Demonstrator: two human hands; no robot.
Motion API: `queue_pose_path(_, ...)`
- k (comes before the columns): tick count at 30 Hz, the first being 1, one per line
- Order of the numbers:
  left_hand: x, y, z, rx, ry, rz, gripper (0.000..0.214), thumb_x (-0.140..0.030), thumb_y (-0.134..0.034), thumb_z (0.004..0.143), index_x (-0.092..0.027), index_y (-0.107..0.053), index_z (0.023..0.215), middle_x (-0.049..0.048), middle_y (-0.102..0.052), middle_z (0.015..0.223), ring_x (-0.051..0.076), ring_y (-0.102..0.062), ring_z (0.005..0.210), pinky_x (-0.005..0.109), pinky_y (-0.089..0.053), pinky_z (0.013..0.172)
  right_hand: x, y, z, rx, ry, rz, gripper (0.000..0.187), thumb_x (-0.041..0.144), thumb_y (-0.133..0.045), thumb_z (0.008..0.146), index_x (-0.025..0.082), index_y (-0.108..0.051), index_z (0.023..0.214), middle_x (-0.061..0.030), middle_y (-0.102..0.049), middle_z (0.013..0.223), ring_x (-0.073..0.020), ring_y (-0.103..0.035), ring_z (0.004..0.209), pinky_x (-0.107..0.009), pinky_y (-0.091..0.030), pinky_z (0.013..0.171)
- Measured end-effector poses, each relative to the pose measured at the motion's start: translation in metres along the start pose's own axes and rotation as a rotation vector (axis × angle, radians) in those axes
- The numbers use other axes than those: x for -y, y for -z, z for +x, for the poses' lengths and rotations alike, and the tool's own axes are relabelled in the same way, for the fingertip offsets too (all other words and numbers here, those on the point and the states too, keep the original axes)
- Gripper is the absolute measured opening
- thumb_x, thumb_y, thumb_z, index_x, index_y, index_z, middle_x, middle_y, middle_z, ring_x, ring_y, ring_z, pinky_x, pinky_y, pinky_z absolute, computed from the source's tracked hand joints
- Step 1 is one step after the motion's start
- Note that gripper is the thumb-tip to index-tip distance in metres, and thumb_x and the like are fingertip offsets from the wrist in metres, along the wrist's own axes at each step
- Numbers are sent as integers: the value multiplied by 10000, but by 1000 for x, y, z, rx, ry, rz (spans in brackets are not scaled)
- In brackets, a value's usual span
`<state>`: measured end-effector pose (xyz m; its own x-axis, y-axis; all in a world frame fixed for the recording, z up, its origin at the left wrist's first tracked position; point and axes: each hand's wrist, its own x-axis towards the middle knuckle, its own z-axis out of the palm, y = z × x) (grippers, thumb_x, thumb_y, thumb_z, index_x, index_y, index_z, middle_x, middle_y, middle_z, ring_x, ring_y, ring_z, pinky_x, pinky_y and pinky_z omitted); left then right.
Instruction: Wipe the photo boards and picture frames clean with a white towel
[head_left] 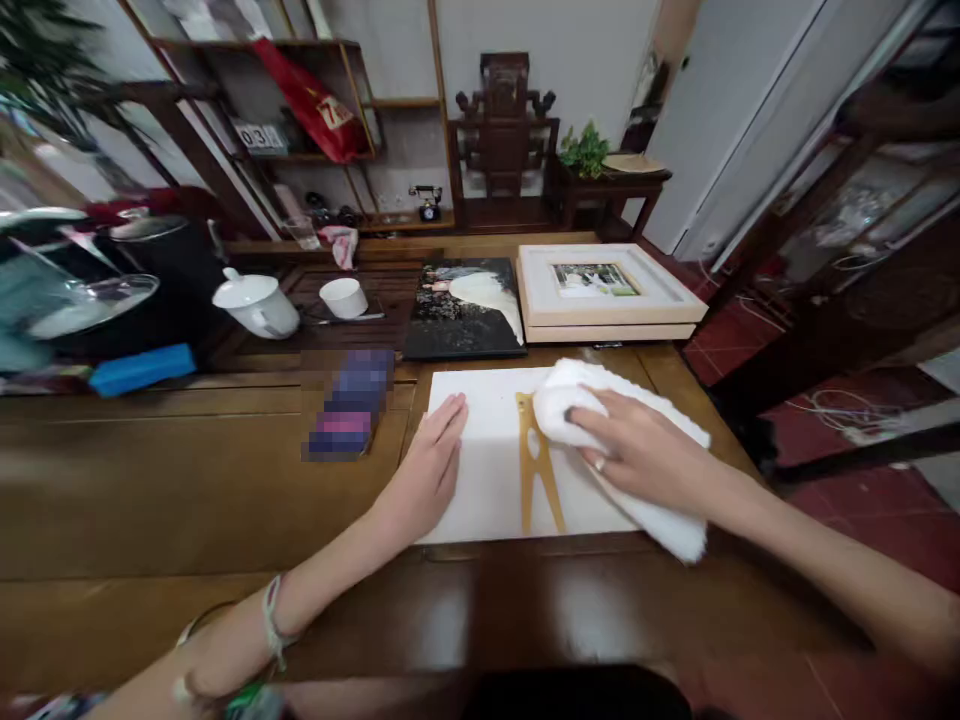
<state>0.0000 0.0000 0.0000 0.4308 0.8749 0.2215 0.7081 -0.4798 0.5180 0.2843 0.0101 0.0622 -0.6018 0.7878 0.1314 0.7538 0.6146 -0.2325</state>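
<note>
A white backing board (491, 480) lies flat on the wooden table, with a yellow A-shaped stand leg (535, 465) along its middle. My left hand (427, 470) rests on the board's left edge, fingers stretched out and holding nothing. In my right hand (637, 440) is a white towel (574, 400), bunched under the fingers and pressed to the board's right half, beside the top of the leg. The loose part of the towel spreads to the right and covers the board's right edge.
Behind the board lie a dark photo panel (465, 310) and stacked picture frames (611, 315). To the left are a blurred-out phone-like object (349, 405), a white cup (343, 298), a lidded white bowl (257, 305) and a blue box (142, 370). A carved chair (504, 130) stands beyond.
</note>
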Motion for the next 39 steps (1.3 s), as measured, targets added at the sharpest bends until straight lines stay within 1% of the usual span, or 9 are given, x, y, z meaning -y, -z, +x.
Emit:
queue_pose_path(4,2,-1,1,-14,-4,2,477,-199,-275,1006,-151,-318,1480,164,-313,1553,262,-240,1460,521,-213,1188,-5,-8,22,-25,187,39,291,119,-568,767,153,-650,1044,-207,-560,1282,-347,-403,1338,-588,-292,1091)
queue_pose_path(8,4,-2,2,-13,-1,0,481,-203,-276,1007,-172,-312,1486,153,-303,1561,264,-234,1463,517,-218,1187,23,1,-1,203,417,106,301,140,-633,736,214,-690,1023,-163,-493,1412,-336,-291,1414,-618,-142,1143)
queue_pose_path(13,5,-2,3,-19,-2,-9,476,-196,-276,1004,-143,-329,1474,168,-305,1556,258,-230,1464,512,-212,1190,49,13,-31,315,465,184,174,203,-680,746,213,-710,917,-140,-485,1436,-301,-293,1419,-530,-131,1182)
queue_pose_path(21,3,0,2,-4,14,-9,473,-210,-277,1008,-155,-334,1473,158,-304,1559,261,-234,1463,512,-208,1190,8,-2,7,149,379,102,273,120,-588,772,148,-694,1022,-224,-502,1394,-308,-308,1410,-587,-192,1148)
queue_pose_path(25,4,-1,2,-15,5,-13,474,-204,-275,1007,-154,-326,1476,162,-298,1561,260,-227,1465,520,-206,1190,28,4,-9,229,415,144,287,138,-638,745,184,-702,1021,-193,-499,1409,-332,-322,1400,-601,-177,1148)
queue_pose_path(29,5,-3,3,-19,2,-11,470,-196,-274,1005,-132,-336,1467,174,-305,1553,248,-217,1469,508,-205,1194,52,13,-30,345,497,202,161,234,-719,726,205,-711,885,-168,-492,1424,-322,-321,1403,-545,-133,1178)
queue_pose_path(32,5,-3,3,-17,3,-13,470,-195,-274,1006,-141,-329,1469,172,-301,1556,247,-216,1470,514,-207,1192,50,16,-28,375,533,269,183,239,-723,723,211,-704,903,-140,-526,1399,-284,-353,1392,-495,-162,1187)
queue_pose_path(36,5,-2,2,-14,1,-9,473,-195,-268,1007,-143,-314,1475,174,-294,1559,253,-215,1469,521,-207,1189,27,8,1,235,460,253,266,154,-648,756,175,-685,1019,-176,-513,1398,-279,-405,1361,-495,-266,1156)
queue_pose_path(39,5,-2,1,-20,-4,-7,474,-200,-271,1008,-163,-310,1478,163,-303,1557,255,-226,1466,531,-201,1188,11,-4,32,102,416,145,262,128,-602,785,141,-662,1040,-211,-562,1322,-288,-405,1357,-526,-276,1141)
